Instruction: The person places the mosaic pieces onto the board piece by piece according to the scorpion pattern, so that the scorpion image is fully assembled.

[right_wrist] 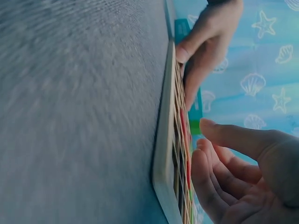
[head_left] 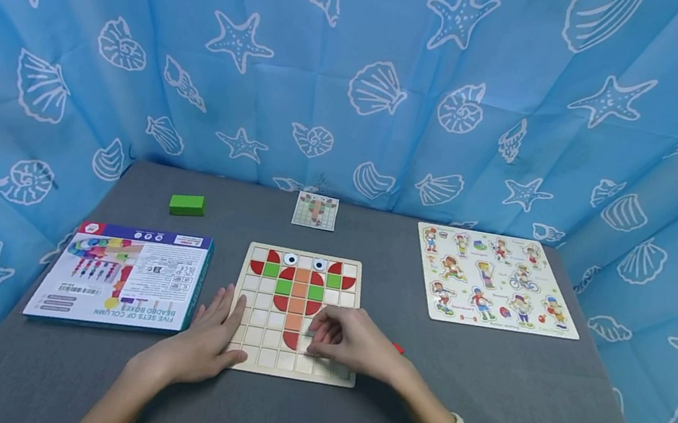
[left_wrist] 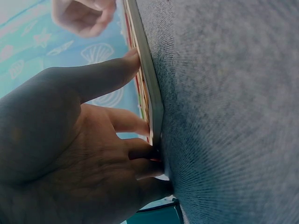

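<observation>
A square wooden grid board (head_left: 251, 358) lies on the table with red, green, orange and plain white tiles set in its squares. Two googly-eye tiles (head_left: 290, 260) sit in the top row. My left hand (head_left: 204, 338) rests along the board's left edge, thumb at the near corner and fingers stretched out. Over the lower right squares hovers my right hand (head_left: 349, 341), fingers loosely bent beside a red quarter-round tile (head_left: 290, 340). In the right wrist view, a gap shows between that hand's thumb and fingertips, with no tile visible there.
Left of the board lies a beaded-toy box (head_left: 118, 281). A green block (head_left: 187, 205) and a small pattern card (head_left: 316, 211) are at the back. A figure puzzle board (head_left: 493, 282) lies at right. A red piece (head_left: 399, 348) peeks out by the right forearm.
</observation>
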The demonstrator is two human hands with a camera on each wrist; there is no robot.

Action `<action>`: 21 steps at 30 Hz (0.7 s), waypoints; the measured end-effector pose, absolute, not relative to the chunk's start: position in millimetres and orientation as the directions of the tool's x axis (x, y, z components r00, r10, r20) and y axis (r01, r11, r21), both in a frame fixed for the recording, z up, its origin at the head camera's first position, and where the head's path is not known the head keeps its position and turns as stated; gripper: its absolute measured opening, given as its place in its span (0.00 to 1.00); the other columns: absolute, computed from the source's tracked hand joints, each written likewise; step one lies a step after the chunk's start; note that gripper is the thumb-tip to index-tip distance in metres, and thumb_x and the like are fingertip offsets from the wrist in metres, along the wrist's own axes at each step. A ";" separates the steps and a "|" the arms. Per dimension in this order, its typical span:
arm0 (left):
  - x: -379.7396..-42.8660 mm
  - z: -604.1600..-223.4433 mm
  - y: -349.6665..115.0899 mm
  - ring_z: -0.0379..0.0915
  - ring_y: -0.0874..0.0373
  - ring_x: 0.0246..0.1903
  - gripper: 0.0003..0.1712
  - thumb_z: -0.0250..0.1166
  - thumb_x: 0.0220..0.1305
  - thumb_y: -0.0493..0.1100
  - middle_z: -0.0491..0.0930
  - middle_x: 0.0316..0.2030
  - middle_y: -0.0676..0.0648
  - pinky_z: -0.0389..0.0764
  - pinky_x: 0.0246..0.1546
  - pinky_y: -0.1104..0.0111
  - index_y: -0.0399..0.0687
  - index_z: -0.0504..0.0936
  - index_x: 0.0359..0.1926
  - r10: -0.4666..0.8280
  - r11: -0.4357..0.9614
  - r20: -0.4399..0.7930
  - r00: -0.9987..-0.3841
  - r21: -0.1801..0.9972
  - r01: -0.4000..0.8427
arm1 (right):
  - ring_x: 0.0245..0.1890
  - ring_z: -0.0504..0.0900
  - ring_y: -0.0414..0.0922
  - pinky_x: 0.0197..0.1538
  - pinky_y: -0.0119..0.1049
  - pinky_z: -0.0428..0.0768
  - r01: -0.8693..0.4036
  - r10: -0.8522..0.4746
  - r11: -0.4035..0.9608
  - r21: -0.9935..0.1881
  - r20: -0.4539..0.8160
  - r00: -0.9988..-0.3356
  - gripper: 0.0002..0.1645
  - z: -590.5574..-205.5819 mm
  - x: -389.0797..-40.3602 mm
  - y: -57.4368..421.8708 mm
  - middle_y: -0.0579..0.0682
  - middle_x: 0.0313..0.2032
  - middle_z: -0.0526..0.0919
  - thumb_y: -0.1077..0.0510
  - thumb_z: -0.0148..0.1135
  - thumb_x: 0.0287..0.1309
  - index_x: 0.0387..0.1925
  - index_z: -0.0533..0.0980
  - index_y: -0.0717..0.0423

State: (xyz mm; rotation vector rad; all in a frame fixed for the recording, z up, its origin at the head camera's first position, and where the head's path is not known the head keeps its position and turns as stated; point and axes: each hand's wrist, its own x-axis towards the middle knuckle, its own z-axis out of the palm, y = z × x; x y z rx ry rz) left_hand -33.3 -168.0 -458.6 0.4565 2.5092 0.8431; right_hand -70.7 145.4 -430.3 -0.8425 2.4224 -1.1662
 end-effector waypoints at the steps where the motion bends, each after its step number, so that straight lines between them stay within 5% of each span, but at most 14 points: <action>1: -33.4 -459.8 -168.3 0.22 0.30 0.87 0.55 0.65 0.79 0.57 0.28 0.87 0.30 0.36 0.83 0.28 0.37 0.45 0.87 0.440 0.756 -0.307 -0.844 0.633 0.164 | 0.32 0.81 0.30 0.40 0.27 0.84 -0.361 -0.630 0.492 -0.792 -0.037 -0.776 0.14 -429.4 -70.6 149.6 0.46 0.33 0.87 0.60 0.81 0.61 0.44 0.85 0.60; 21: -34.6 -458.8 -169.7 0.20 0.31 0.87 0.56 0.63 0.80 0.61 0.26 0.87 0.30 0.32 0.83 0.28 0.39 0.42 0.88 0.448 0.753 -0.316 -0.836 0.637 0.163 | 0.37 0.86 0.34 0.41 0.31 0.87 -0.297 -0.542 0.613 -0.732 -0.117 -0.832 0.11 -413.9 -72.2 243.5 0.52 0.39 0.91 0.65 0.76 0.64 0.47 0.86 0.64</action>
